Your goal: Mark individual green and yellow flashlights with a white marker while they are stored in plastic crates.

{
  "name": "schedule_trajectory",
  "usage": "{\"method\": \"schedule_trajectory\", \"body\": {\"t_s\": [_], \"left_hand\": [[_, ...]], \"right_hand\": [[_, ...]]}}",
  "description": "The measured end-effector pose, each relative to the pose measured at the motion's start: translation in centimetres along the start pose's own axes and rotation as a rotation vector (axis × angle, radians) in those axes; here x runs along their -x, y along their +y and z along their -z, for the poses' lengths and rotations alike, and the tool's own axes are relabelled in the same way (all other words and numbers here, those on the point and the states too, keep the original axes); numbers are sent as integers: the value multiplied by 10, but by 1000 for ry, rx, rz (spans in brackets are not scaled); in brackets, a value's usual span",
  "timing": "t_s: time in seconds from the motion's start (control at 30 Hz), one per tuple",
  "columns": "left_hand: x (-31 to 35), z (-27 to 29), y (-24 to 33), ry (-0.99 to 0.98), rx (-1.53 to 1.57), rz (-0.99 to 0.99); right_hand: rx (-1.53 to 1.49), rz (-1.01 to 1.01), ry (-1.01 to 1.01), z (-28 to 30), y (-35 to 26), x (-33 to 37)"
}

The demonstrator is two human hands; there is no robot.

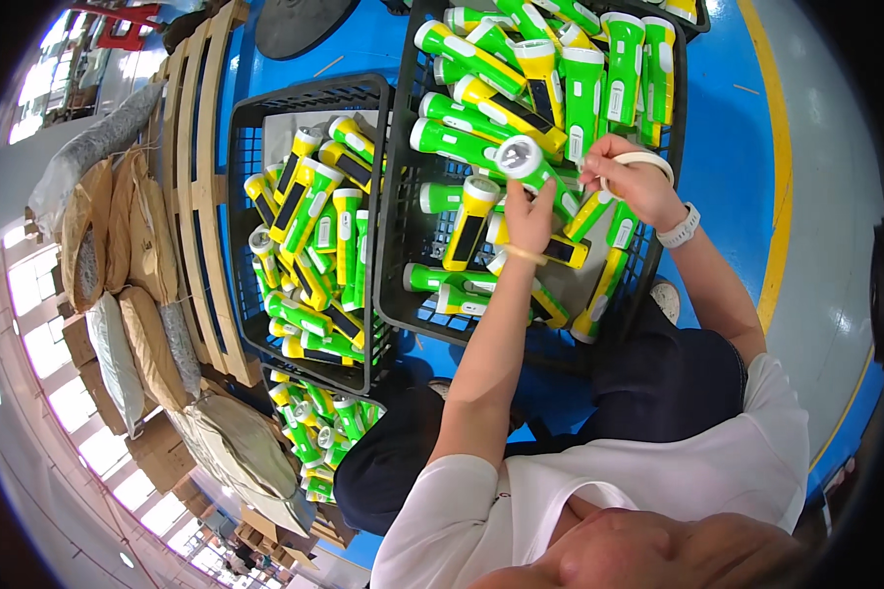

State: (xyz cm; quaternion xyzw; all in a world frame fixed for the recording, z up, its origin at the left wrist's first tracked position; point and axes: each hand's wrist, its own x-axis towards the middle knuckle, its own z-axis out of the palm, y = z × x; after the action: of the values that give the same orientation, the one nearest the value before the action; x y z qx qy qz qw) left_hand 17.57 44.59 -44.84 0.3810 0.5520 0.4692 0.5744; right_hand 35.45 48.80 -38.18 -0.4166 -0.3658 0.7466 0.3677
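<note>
My left hand is closed around a green flashlight, its round silver lens end tipped up toward me. Close by on the right, my right hand has its fingertips pinched together. A cream-white ring, perhaps a roll of tape, circles that hand's fingers. Any small piece between the fingertips is too small to make out. Both hands are over a large black crate filled with green and yellow flashlights, some with dark panels on their sides.
To the left stands a second black crate of similar flashlights, and a third heap of flashlights lies nearer my knee. Farther left are a wooden pallet and brown paper sacks. A yellow line crosses the floor at right.
</note>
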Motion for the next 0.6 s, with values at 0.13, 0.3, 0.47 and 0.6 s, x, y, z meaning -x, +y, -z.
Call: {"method": "schedule_trajectory", "body": {"t_s": [0.13,0.3,0.47,0.6], "left_hand": [[26,2,56,-177,192,-108],[28,-8,80,-212,187,-98],[29,-8,78,-256,199,-133],[28,-6,74,-233,48,-173]], "right_hand": [[138,81,-170,-27,-32,24],[146,-20,-157,-34,-34,24],[146,6,-141,-34,-31,20],[325,101,-148,-35,-31,17]]}}
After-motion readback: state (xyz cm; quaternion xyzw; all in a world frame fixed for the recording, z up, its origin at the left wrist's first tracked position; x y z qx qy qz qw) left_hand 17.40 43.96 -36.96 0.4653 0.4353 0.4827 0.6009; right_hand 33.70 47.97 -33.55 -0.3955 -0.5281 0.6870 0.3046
